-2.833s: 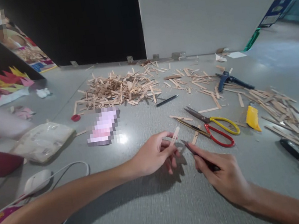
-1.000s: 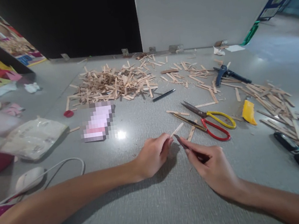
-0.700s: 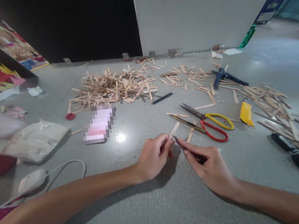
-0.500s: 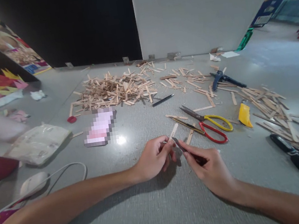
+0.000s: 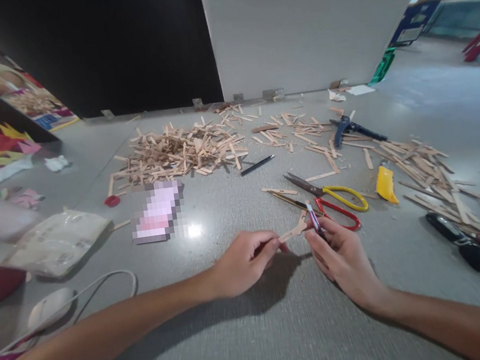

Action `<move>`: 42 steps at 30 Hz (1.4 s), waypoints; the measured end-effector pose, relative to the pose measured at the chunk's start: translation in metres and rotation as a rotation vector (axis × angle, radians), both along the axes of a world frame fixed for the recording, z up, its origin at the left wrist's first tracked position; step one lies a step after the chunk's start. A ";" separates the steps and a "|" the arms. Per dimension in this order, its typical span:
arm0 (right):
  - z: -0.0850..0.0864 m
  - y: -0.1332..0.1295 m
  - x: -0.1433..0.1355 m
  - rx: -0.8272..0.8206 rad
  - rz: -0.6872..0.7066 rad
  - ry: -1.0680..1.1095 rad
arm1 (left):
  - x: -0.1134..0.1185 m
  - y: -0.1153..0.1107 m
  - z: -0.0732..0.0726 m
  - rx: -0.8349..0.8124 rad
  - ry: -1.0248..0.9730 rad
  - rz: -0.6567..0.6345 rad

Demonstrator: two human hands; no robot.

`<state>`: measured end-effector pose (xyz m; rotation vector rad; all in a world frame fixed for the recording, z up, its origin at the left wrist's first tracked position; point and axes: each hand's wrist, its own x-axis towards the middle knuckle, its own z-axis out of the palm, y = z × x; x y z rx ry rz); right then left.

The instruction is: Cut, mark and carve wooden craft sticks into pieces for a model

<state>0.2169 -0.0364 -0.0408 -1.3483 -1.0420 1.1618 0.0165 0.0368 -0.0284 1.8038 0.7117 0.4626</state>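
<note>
My left hand [image 5: 251, 262] is closed, pinching a flat wooden craft stick [image 5: 292, 233] between thumb and fingers. The stick points right, and its far end looks notched or uneven. In my right hand [image 5: 345, 260] is a slim craft knife [image 5: 314, 218], upright with its tip up. The fingers of this hand come close to the stick's far end; whether they touch it I cannot tell. Just beyond lie scissors [image 5: 328, 191] with one yellow and one red handle. A dark and gold pen-like tool [image 5: 289, 198] lies beside their blades.
A heap of wooden sticks [image 5: 182, 152] lies at the back, with more sticks [image 5: 435, 167] at the right. Around are a phone [image 5: 158, 212], a black pen [image 5: 257, 165], dark pliers [image 5: 344, 129], a yellow cutter [image 5: 386, 184], keys [image 5: 476, 257], a plastic packet [image 5: 58, 241] and a mouse [image 5: 51, 306].
The knife, earlier angled against the stick, has turned upright and moved off its face. The stick has tipped from steep to nearly level, pointing right. My right hand has rotated and shifted slightly right.
</note>
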 end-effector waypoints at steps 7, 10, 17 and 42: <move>0.002 0.001 0.000 -0.031 0.023 0.041 | 0.000 -0.007 -0.005 0.320 0.052 0.027; 0.000 0.001 0.001 -0.025 0.022 0.009 | 0.000 -0.009 -0.012 0.481 -0.040 0.121; -0.006 -0.001 0.003 -0.020 0.057 -0.040 | -0.003 -0.008 -0.019 0.805 -0.058 0.127; -0.004 0.001 0.002 -0.025 0.078 -0.052 | -0.006 -0.005 -0.016 0.829 -0.017 0.193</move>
